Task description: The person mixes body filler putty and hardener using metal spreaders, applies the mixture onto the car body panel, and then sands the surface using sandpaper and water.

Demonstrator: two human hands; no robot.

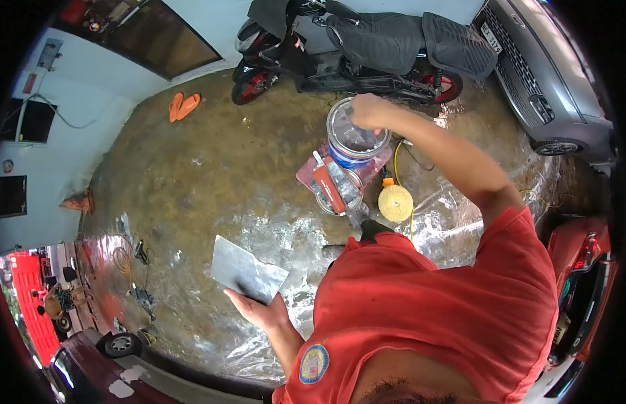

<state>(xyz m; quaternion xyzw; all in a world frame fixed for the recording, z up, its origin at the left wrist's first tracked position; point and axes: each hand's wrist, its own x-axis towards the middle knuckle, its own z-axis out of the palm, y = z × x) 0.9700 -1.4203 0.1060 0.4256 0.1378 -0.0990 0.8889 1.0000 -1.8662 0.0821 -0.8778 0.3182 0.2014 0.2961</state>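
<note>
The left hand [256, 308] holds a flat grey board [247, 271] at about 7 o'clock in the view, fingers closed under its near edge with the thumb on the rim. The board looks thin, stiff and smooth — probably light, and likely to tip if gripped only at one corner, so the near edge under the palm seems the sound place to hold it. Its face is dull and slightly smeared.

The right hand [371, 112] reaches out to 12 o'clock, into the mouth of a tub [357, 138] standing on the floor [212, 175]. Its fingers are curled at the rim, but whether they grip something inside I cannot tell. The tub is round, with clear plastic walls and a blue band low down; it looks rigid yet thin-walled, and could be heavy if full — best taken by the rim or with both hands around the body.

Just beside the tub, toward 6 o'clock, lie a red tube [328, 189] on a round tin [342, 194], and a fluffy yellow pad [395, 203]. The floor is rough, brownish concrete, partly covered by crinkled, shiny plastic sheeting [272, 232]. A motorbike [367, 47] is parked beyond, a grey car [549, 74] at 2 o'clock.
</note>
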